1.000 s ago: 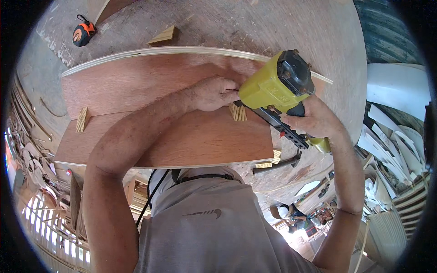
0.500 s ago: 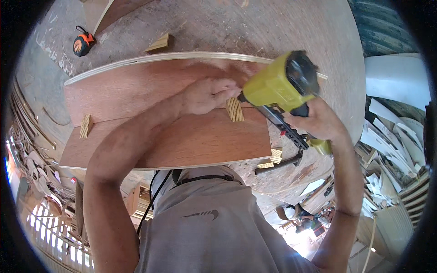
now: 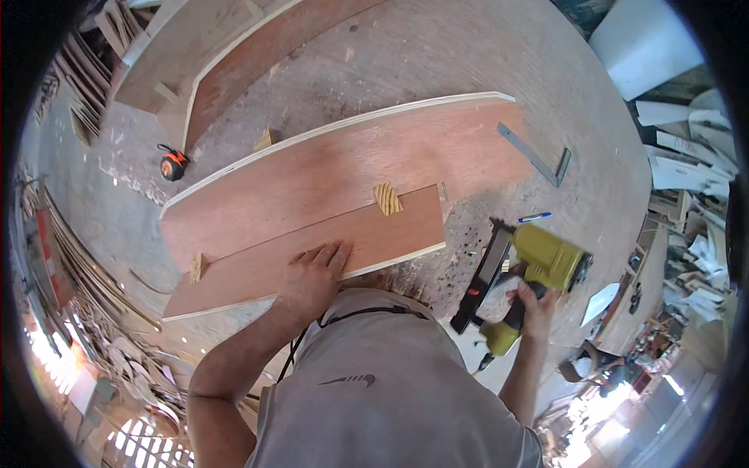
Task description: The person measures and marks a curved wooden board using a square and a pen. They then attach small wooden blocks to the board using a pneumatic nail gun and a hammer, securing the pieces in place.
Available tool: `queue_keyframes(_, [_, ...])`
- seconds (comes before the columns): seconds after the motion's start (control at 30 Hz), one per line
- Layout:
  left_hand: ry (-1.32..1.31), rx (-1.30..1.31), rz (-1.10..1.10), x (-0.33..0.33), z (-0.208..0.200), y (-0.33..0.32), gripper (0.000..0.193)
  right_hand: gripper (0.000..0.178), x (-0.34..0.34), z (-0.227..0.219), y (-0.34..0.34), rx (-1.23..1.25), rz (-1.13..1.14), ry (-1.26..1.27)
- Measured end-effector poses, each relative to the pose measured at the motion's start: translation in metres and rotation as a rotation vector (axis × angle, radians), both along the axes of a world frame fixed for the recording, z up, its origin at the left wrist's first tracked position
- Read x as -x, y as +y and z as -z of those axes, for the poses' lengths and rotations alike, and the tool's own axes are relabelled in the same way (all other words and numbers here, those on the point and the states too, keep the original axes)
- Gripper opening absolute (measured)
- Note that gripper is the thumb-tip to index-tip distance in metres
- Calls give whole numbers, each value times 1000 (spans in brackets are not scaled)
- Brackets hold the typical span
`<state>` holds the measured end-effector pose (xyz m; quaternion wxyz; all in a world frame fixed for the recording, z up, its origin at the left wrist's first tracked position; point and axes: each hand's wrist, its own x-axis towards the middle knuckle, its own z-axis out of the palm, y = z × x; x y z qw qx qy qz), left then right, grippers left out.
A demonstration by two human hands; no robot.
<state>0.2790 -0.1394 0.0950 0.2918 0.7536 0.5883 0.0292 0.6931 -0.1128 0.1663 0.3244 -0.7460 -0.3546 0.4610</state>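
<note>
My left hand (image 3: 314, 279) rests flat, fingers extended, on the near reddish plywood panel (image 3: 402, 226). This panel meets a longer curved plywood panel (image 3: 328, 168) along a seam. A striped wood block (image 3: 387, 200) sits across the seam towards the right, and a smaller block (image 3: 197, 267) sits at its left end. Off the right end of the panels, my right hand (image 3: 534, 308) grips the handle of a yellow-green and black nail gun (image 3: 546, 256). The gun's nose is apart from the wood; its black magazine slants down towards me.
A metal square (image 3: 530, 154) lies over the curved panel's right end. A blue pen (image 3: 535, 218) is nearby. Beyond the panels are an orange-black tape measure (image 3: 173, 164), a wood wedge (image 3: 266, 140) and another plywood assembly (image 3: 191, 101). A person (image 3: 597, 366) is in the background.
The nail gun has moved from the right block towards me and to the right. My left hand has left that block and come down onto the near panel. The view has turned.
</note>
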Motion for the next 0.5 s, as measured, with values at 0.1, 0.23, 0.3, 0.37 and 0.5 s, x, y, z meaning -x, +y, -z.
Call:
queue_keyframes(0.1, [-12, -6, 11, 8, -17, 5, 52, 29, -22, 23, -62, 73, 159, 166])
queue_keyframes(0.23, [36, 206, -58, 21, -83, 54, 37, 32, -34, 40, -115, 83, 276, 171])
queue_keyframes(0.3, [-104, 291, -94, 26, -114, 82, 33, 31, -37, 41, -129, 48, 324, 180])
queue_keyframes(0.37, [-459, 339, -152, 40, -123, 98, 33, 30, -45, 41, -139, 17, 383, 192])
queue_keyframes(0.5, [-556, 567, -323, 64, -88, 112, 31, 32, -76, 60, -164, -92, 504, 224])
